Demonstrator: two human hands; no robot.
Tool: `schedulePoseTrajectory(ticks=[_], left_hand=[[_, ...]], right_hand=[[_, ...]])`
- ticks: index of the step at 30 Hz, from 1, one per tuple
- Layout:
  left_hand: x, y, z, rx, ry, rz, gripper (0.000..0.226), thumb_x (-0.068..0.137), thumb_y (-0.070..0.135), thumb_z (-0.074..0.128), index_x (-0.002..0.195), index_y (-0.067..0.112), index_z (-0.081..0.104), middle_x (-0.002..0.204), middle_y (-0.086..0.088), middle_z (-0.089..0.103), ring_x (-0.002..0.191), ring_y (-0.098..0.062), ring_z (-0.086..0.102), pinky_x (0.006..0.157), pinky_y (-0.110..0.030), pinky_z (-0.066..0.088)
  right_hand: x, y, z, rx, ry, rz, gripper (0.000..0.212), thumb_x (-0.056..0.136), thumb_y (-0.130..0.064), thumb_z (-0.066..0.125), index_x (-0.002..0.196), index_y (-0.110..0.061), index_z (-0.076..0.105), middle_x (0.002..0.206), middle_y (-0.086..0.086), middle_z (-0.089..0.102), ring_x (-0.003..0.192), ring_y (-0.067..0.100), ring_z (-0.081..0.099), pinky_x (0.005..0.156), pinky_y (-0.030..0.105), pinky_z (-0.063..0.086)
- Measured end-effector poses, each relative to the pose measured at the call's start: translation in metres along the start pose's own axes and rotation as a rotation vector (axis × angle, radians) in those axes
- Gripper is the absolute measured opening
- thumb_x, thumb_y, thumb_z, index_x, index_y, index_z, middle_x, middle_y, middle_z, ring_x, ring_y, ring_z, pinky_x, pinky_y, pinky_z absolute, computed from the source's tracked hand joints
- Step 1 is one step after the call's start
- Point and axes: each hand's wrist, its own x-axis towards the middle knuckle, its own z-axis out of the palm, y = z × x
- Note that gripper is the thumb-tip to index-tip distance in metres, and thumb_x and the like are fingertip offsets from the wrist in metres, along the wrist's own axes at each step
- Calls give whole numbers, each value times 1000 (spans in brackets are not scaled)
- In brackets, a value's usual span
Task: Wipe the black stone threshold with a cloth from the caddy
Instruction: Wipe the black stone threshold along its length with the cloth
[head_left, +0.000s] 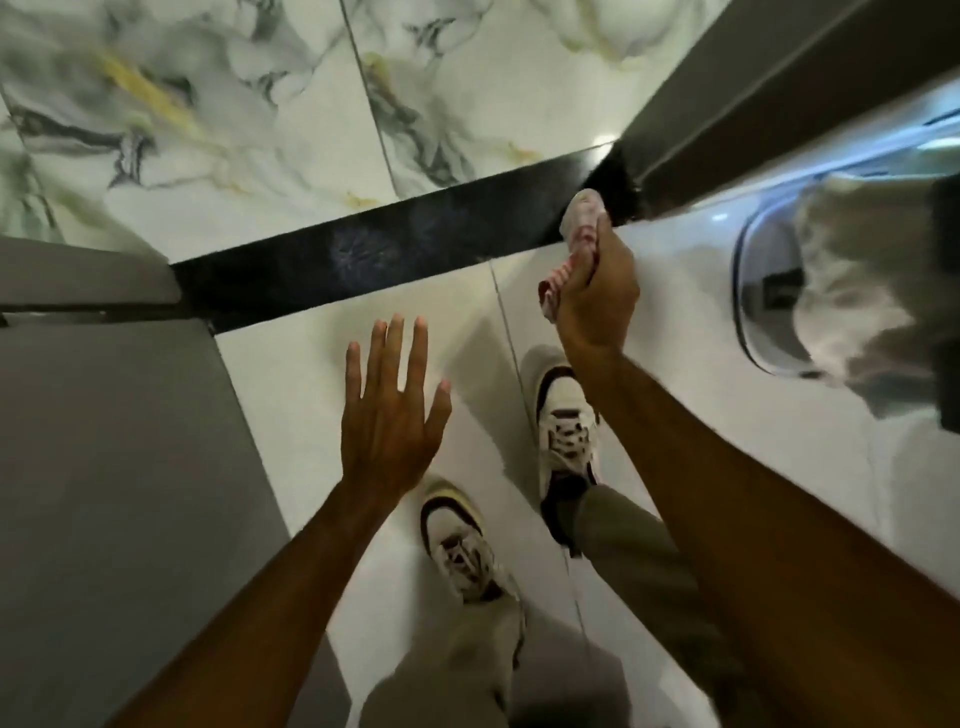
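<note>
The black stone threshold (374, 249) runs as a dark polished strip across the floor, from the grey frame at the left up to the door edge at the right. My right hand (597, 291) is shut on a crumpled red-and-white cloth (579, 218), held above the strip's right end. Whether the cloth touches the stone I cannot tell. My left hand (389, 410) hovers open, fingers spread, over the white floor tile in front of the threshold. The caddy is not in view.
Veined marble tiles (234, 104) lie beyond the threshold. A grey door frame (104, 415) stands at the left, a grey door edge (753, 93) at the upper right. A white glossy fixture (779, 312) fills the right side. My two sneakers (563, 421) stand on the white tile.
</note>
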Motion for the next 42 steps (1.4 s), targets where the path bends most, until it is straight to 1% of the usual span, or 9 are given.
schedulePoseTrajectory(ticks=[2,4,7,12,21,28,33,38,42], left_hand=[[28,-18,69,-33,-1,-45,75,111,55,31,172,13,23,180,-18,23,168,-37,20,138,-60,15],[53,-35,135,-33,17,-42,76,111,57,30,172,13,24,180,-18,23,168,-37,20,137,-59,14],[81,-63,213,-48,32,-17,74,111,54,27,172,13,23,181,-17,20,168,-36,16,137,-60,17],[111,-103,283,-38,157,-29,72,112,47,31,174,15,15,183,-15,12,170,-33,10,139,-56,9],[114,-104,287,-61,270,-23,74,107,45,38,173,17,21,182,-13,18,169,-33,15,140,-52,2],[114,-109,297,-66,283,-23,72,109,48,31,174,18,18,183,-12,16,170,-29,11,139,-51,1],[115,-107,294,-88,308,-59,76,106,45,38,174,18,16,182,-14,17,170,-31,12,139,-50,-1],[114,-104,289,-89,303,-62,75,106,44,40,173,15,23,182,-15,19,169,-33,15,139,-51,-1],[115,-106,294,-90,318,-49,75,106,45,38,173,15,22,182,-15,19,170,-33,14,140,-53,2]], right_hand=[[33,39,46,-57,-55,-65,40,119,-20,45,155,-6,54,145,5,66,112,-18,62,100,-3,47],[66,72,90,-140,-95,-155,40,119,-17,45,157,-6,53,149,9,63,122,-12,58,102,-3,41],[101,118,132,-322,-152,-329,46,117,-15,47,162,-6,46,162,17,51,147,25,51,122,24,41],[125,151,199,-429,-154,-601,55,114,-9,49,166,-1,35,175,24,32,165,39,30,139,49,25],[106,174,218,-748,-80,-859,56,116,-20,40,169,-4,31,178,23,25,168,38,21,141,49,21],[124,154,235,-757,111,-651,59,118,-30,33,171,-5,24,181,18,21,169,34,19,142,46,17],[107,148,244,-874,-109,-853,63,119,-37,29,172,-6,20,181,20,17,170,34,15,141,43,12],[98,169,197,-888,76,-794,50,112,-34,53,152,-3,56,157,29,56,143,46,57,123,55,47],[119,148,220,-826,-50,-739,61,118,-38,37,171,-10,27,180,21,21,168,38,21,140,50,14]])
